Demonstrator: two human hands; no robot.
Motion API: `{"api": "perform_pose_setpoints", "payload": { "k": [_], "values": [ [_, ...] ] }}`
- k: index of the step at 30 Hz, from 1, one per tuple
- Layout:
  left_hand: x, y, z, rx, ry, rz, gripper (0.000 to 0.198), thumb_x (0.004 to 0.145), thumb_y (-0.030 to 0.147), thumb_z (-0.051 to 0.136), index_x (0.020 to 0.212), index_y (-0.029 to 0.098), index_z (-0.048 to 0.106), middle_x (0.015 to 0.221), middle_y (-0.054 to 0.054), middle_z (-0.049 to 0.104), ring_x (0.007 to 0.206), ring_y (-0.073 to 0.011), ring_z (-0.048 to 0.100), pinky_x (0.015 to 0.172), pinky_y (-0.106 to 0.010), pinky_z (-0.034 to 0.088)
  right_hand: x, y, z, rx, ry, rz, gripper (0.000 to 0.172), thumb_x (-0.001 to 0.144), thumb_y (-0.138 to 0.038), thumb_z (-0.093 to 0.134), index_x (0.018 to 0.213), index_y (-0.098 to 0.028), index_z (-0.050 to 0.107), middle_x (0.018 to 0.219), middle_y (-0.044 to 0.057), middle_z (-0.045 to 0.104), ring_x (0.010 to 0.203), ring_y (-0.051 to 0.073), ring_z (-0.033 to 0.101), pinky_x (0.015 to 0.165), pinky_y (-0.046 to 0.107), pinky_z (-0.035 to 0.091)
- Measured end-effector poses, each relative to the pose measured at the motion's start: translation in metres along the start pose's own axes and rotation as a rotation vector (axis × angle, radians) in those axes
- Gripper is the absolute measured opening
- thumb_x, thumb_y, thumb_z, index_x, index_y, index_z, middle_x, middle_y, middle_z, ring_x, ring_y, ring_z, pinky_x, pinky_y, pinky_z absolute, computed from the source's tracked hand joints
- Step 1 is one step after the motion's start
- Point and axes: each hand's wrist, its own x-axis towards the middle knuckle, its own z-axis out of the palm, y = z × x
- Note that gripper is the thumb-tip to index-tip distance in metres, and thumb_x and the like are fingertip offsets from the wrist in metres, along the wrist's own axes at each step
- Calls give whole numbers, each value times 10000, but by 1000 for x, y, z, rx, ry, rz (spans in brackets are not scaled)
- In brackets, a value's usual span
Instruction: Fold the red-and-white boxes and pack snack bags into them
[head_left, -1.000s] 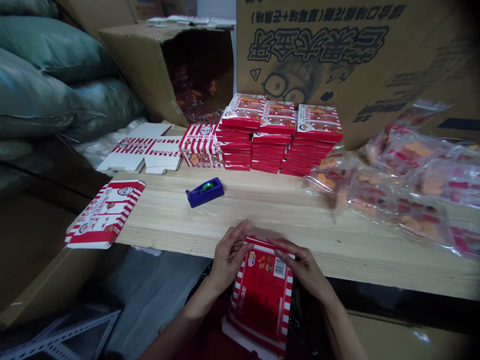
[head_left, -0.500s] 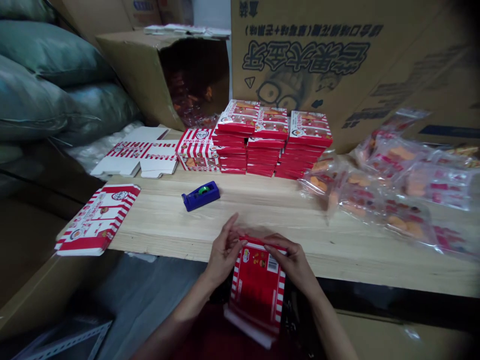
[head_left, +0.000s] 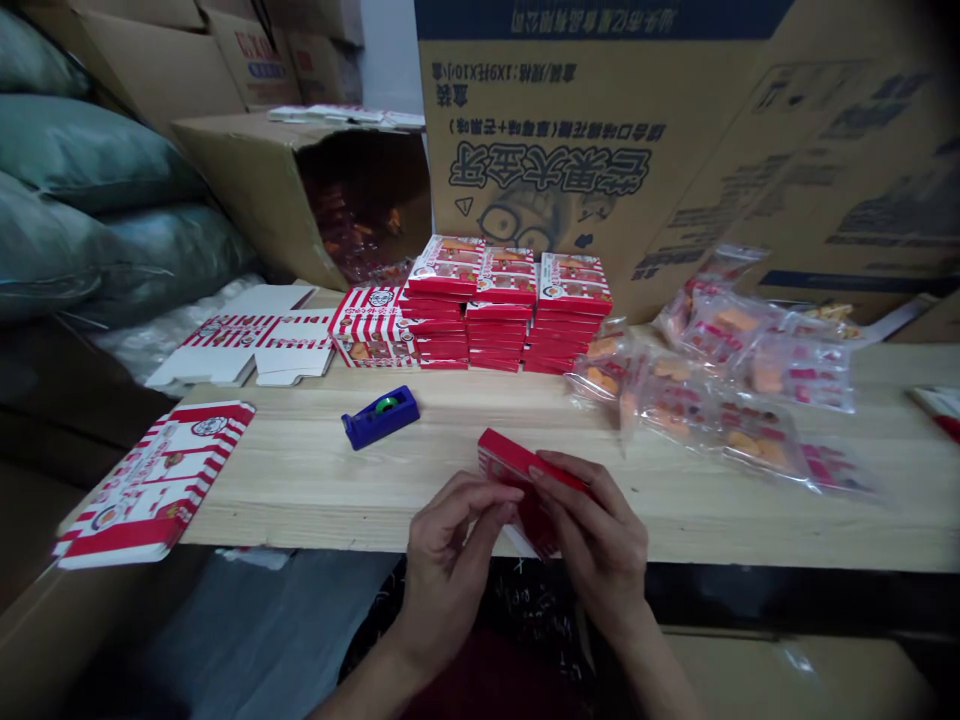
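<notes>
Red printed carton (head_left: pixel 513 465) | place: lower centre of frame, held over the near edge of the pine tabletop (head_left: pixel 300 490) | my right hand (head_left: pixel 592 530): closed, pinching the carton's top edge | my left hand (head_left: pixel 450 560): curled, fingertips pressed on its side | technique: even two-hand pressure protects the folds

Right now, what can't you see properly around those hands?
- Most of the red box: the left hand and right hand cover it in the head view.
- Print on the clear plastic bags: too small in the head view.
- Inside the open carton: too dark in the head view.
- The big printed carton: cut off by the head view's top edge.
</notes>
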Motion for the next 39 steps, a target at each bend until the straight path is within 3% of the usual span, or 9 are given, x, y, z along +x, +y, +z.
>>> {"api": "perform_pose_setpoints", "payload": {
  "k": [5,10,14,21,28,31,34,37,39],
  "values": [
    [15,-11,14,-186,-1,-171,223,953,260,690,1160,280,771,916,-7,723,838,-118,675,817,-236,552,-4,14,9,35,-34,11,410,979,-52,565,1262,-308,715,1256,84,663,1131,226,666,911,391,607],
    [22,-24,19,-354,40,-274,895,898,256,758,1630,293,246,798,21,723,741,-114,671,777,-236,548,-11,22,14,51,17,25,438,978,-59,580,1328,-312,655,1209,74,700,1134,232,667,942,411,595],
    [27,-29,20,-358,89,-336,1025,842,249,808,1639,227,164,731,23,719,652,-123,655,682,-229,527,-13,26,15,44,6,23,500,984,-60,574,1396,-339,610,1218,72,696,1146,233,660,950,414,592],
    [33,-33,18,-416,119,-378,953,817,264,828,1592,194,278,721,29,710,643,-121,659,706,-241,520,-2,29,8,22,-152,-39,506,1030,-130,520,1459,-395,565,1262,91,640,1184,243,649,1028,491,561],
    [39,-54,17,-358,69,-372,960,823,308,824,1589,195,256,717,30,709,667,-138,672,719,-259,522,2,40,9,124,-132,58,452,1008,-102,554,1353,-372,665,1204,74,630,1104,204,650,898,380,603],
    [43,-74,11,-207,38,-329,759,833,319,800,1494,191,448,642,55,643,598,-134,617,644,-248,491,4,45,4,115,-116,95,405,1008,-116,560,1298,-359,704,1179,73,646,1101,212,647,908,398,592],
    [45,-83,1,115,66,-191,394,885,318,741,1252,190,682,691,22,619,649,-146,598,658,-266,494,10,48,-8,110,-84,150,333,1008,-158,580,1239,-336,742,1130,72,665,1057,213,658,887,389,591],
    [50,-73,-10,356,38,104,425,915,298,718,1335,264,664,1146,-83,655,1089,-225,623,950,-368,519,17,48,-19,147,-107,197,261,997,-205,621,1178,-314,773,1091,68,688,1040,218,665,895,384,582],
    [55,-63,-17,366,-93,237,417,952,283,674,1368,296,644,1296,-98,601,1218,-237,573,1023,-392,501,20,46,-22,187,-125,231,230,990,-234,641,1156,-307,784,1074,67,703,1037,220,669,908,383,571]
  ]
}}
